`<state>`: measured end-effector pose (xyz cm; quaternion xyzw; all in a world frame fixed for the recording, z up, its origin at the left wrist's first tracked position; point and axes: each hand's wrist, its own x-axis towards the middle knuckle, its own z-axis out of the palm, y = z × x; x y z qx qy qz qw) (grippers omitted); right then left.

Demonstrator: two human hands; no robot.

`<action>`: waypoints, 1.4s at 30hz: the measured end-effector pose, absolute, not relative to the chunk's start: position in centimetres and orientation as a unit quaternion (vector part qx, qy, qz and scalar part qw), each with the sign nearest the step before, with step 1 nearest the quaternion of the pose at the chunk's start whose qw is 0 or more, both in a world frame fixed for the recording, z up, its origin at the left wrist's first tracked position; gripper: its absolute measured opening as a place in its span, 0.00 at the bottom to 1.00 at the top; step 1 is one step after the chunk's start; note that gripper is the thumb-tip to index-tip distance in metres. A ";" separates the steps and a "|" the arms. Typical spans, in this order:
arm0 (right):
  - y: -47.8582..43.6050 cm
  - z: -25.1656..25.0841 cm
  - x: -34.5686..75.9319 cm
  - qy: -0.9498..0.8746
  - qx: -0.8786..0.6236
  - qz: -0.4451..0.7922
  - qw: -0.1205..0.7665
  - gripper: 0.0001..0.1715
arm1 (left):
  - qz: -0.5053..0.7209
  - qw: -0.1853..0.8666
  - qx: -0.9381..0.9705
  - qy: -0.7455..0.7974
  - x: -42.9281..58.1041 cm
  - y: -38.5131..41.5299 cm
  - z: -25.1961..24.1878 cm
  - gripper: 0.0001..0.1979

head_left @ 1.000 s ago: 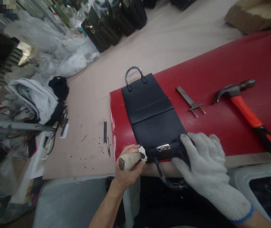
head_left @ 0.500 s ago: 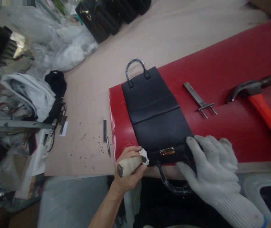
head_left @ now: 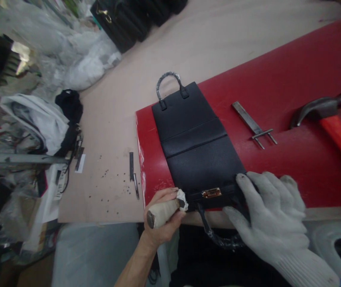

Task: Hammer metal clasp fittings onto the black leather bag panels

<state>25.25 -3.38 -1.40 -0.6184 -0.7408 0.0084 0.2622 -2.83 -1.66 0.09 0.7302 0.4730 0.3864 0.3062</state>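
Note:
A black bag (head_left: 203,165) lies opened flat across the red sheet, one looped handle at its far end and another hanging over the table's near edge. Near its close edge sits a gold clasp (head_left: 211,193). My bare left hand (head_left: 164,217) is closed at the bag's lower left corner, with a tool with a pale wrapped handle (head_left: 162,213) between thumb and fingers. The tool's far end is hidden. My gloved right hand (head_left: 269,211) grips the bag's lower right corner, thumb below and fingers on top.
A metal two-pronged tool (head_left: 254,125) and an orange-handled hammer (head_left: 338,129) lie on the red sheet (head_left: 296,171). Thin metal pieces (head_left: 133,175) rest left of it. Black bags (head_left: 128,24) and clear plastic (head_left: 89,67) are at the back.
The view has shifted slightly, so the hammer and the pronged tool appear a little farther right. Both hands keep nearly the same hold on the tool and the bag.

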 end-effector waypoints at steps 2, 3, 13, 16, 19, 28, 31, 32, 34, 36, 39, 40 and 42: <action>-3.4 -1.4 25.2 -0.741 -0.617 0.009 0.264 0.37 | 0.382 0.310 0.729 0.476 -2.8 -1.6 0.2 0.22; -3.3 -1.4 25.2 -0.741 -0.616 0.008 0.266 0.37 | 0.378 0.312 0.729 0.478 -2.8 -1.6 0.2 0.22; -3.3 -1.5 25.3 -0.744 -0.612 -0.006 0.269 0.39 | 0.358 0.330 0.720 0.494 -3.0 -1.7 0.3 0.19; -3.3 -1.5 25.3 -0.745 -0.611 -0.002 0.268 0.39 | 0.361 0.310 0.727 0.495 -2.8 -1.8 0.2 0.18; -3.3 -1.4 25.2 -0.743 -0.614 0.003 0.266 0.38 | 0.367 0.284 0.739 0.488 -2.6 -1.9 0.0 0.19; -3.3 -1.4 25.1 -0.742 -0.617 0.009 0.260 0.37 | 0.380 0.256 0.735 0.500 -1.9 -2.2 -0.2 0.19; -3.4 -1.2 24.9 -0.739 -0.620 0.007 0.265 0.34 | 0.382 0.267 0.714 0.523 -1.6 -2.3 0.1 0.17; -3.5 -1.1 25.0 -0.738 -0.621 0.010 0.265 0.34 | 0.386 0.270 0.707 0.527 -1.6 -2.3 0.2 0.16; -3.7 -0.8 25.2 -0.739 -0.619 0.020 0.264 0.35 | 0.395 0.289 0.693 0.529 -1.6 -2.2 0.4 0.14; -3.9 -0.4 25.7 -0.748 -0.611 0.037 0.257 0.37 | 0.395 0.322 0.680 0.527 -1.6 -2.0 0.7 0.11; -4.3 0.0 26.5 -0.771 -0.586 0.059 0.241 0.41 | 0.393 0.343 0.674 0.523 -1.6 -1.8 1.1 0.08; -4.4 0.0 26.7 -0.777 -0.580 0.062 0.236 0.42 | 0.392 0.338 0.679 0.520 -1.5 -1.8 1.2 0.08; -4.5 -0.1 26.8 -0.778 -0.580 0.058 0.235 0.41 | 0.390 0.312 0.701 0.509 -1.4 -2.1 1.2 0.09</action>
